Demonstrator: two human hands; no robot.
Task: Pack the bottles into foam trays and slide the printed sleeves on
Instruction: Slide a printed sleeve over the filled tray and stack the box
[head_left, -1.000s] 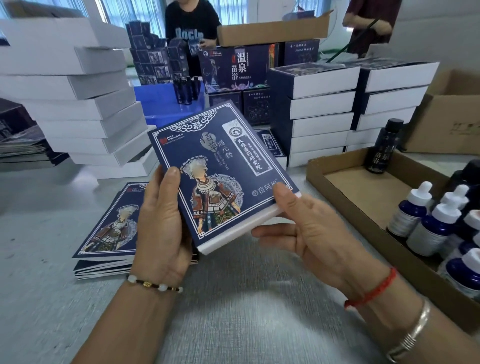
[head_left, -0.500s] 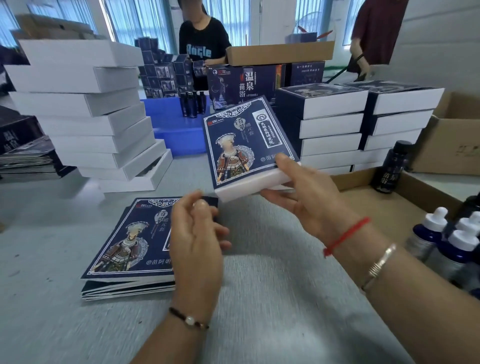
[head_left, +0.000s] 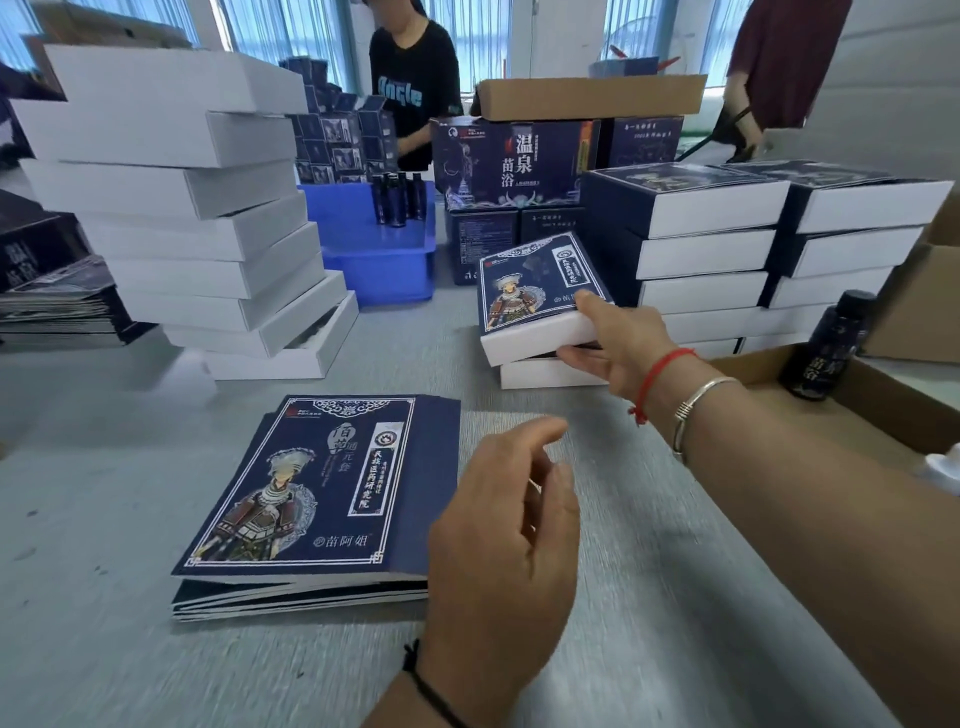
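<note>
Here the right hand (head_left: 618, 343) gripped the sleeved box (head_left: 540, 301), thumb on top and fingers curled beneath, tilted over a white box (head_left: 545, 374) toward the bench's far edge; the left hand (head_left: 506, 540) hovered with loosely curled fingers, holding nothing, beside the stack of flat printed sleeves (head_left: 311, 499) near the middle

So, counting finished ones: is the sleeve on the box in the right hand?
On: the dark blue printed sleeve wraps the white box; white shows only at its end.

Single head-worn view, looking forward and down, close over the table (head_left: 156, 457)
</note>
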